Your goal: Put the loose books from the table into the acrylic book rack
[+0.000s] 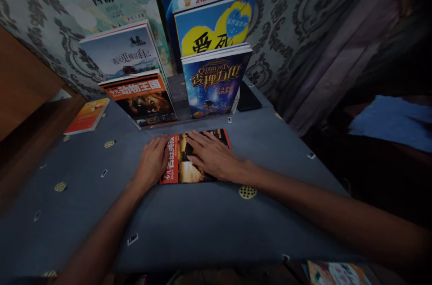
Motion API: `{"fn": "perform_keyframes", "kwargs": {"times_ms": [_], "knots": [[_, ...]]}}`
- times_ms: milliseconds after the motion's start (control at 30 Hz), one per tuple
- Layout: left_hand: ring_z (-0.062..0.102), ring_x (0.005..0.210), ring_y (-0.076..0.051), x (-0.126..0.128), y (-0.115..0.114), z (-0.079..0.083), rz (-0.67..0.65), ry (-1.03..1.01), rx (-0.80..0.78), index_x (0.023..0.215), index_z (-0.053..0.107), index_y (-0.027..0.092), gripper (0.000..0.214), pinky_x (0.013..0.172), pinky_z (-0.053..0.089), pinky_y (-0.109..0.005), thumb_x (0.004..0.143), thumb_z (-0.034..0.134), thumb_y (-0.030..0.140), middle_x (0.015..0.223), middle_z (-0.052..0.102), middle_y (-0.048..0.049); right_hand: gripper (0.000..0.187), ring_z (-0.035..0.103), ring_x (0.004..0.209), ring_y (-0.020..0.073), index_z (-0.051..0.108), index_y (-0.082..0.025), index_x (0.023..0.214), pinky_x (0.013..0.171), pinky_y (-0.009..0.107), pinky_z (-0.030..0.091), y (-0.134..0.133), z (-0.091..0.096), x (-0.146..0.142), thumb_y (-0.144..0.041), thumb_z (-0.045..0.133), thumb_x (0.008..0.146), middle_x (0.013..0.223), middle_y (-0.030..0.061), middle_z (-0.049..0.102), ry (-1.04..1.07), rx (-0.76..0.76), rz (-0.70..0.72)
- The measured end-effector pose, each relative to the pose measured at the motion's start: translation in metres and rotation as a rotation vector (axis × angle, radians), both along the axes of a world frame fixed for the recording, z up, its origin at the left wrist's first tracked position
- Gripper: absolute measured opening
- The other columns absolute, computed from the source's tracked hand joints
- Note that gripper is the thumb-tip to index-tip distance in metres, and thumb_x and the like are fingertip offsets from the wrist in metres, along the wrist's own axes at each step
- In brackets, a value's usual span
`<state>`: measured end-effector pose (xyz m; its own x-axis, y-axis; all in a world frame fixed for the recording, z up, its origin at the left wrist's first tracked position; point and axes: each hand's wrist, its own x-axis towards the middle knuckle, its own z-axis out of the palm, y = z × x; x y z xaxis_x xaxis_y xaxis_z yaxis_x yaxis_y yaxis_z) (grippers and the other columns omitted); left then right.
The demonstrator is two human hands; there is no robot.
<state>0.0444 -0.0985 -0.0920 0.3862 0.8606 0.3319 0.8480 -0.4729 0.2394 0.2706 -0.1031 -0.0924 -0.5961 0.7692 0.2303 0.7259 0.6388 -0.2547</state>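
A book with a red strip and a dark golden picture (195, 172) lies on the cloth-covered table, its cover facing up and turned sideways. My right hand (211, 157) rests flat on the cover with its fingers spread. At the book's left edge, my left hand (153, 159) lies with its fingers stretched close together, touching the red strip. Just behind my hands stand two rows of upright books, with an orange animal book (141, 100) at the front left and a blue book (216, 82) at the front right.
Taller books, a white-green one (111, 11) and a blue-yellow one (209, 24), stand farther back. An orange book (87, 116) lies flat at the left. A dark flat object (249, 101) sits behind the blue book. Patterned curtain fabric (324, 2) hangs behind.
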Motion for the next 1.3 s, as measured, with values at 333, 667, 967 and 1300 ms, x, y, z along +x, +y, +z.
{"fn": "perform_keyframes", "kwargs": {"times_ms": [333,667,967,1300], "knots": [[0.06,0.124,-0.029,-0.001,-0.001,-0.002,0.016,-0.015,-0.003,0.128,0.058,0.018,0.035,0.103,0.05,-0.05,0.1,0.038,0.02,0.133,0.065,-0.0139,0.051,0.044,0.145,0.0308,0.054,-0.008,0.143,0.118,0.054,0.036,-0.01,-0.01,0.043,-0.036,0.04,0.103,0.152,0.0206,0.051,-0.013,0.061,-0.161],[0.014,0.156,-0.04,-0.02,-0.013,0.017,-0.246,0.079,-0.299,0.15,0.044,0.028,0.09,0.12,0.028,-0.063,0.075,0.077,0.064,0.168,0.022,-0.0166,0.049,0.047,0.141,0.032,0.057,-0.008,0.139,0.112,0.057,0.038,-0.014,-0.006,0.048,-0.033,0.038,0.101,0.148,0.0213,0.055,-0.021,0.083,-0.207],[0.026,0.153,-0.037,-0.041,-0.001,0.023,-0.286,0.094,-0.323,0.144,0.053,0.033,0.067,0.119,0.032,-0.062,0.084,0.075,0.051,0.161,0.04,-0.0106,0.038,0.062,0.101,0.0307,0.069,-0.012,0.119,0.088,0.045,0.043,-0.026,0.01,0.051,-0.034,0.045,0.101,0.112,0.0166,0.072,-0.168,0.189,-0.269],[0.056,0.127,-0.026,-0.043,0.011,0.019,-0.143,-0.026,-0.21,0.13,0.064,0.026,0.035,0.111,0.045,-0.049,0.097,0.053,0.031,0.135,0.059,-0.0088,0.028,0.061,0.08,0.0218,0.069,-0.017,0.091,0.086,0.038,0.04,-0.063,0.006,0.046,-0.024,0.044,0.102,0.082,0.0071,0.067,-0.001,0.273,-0.123]]}}
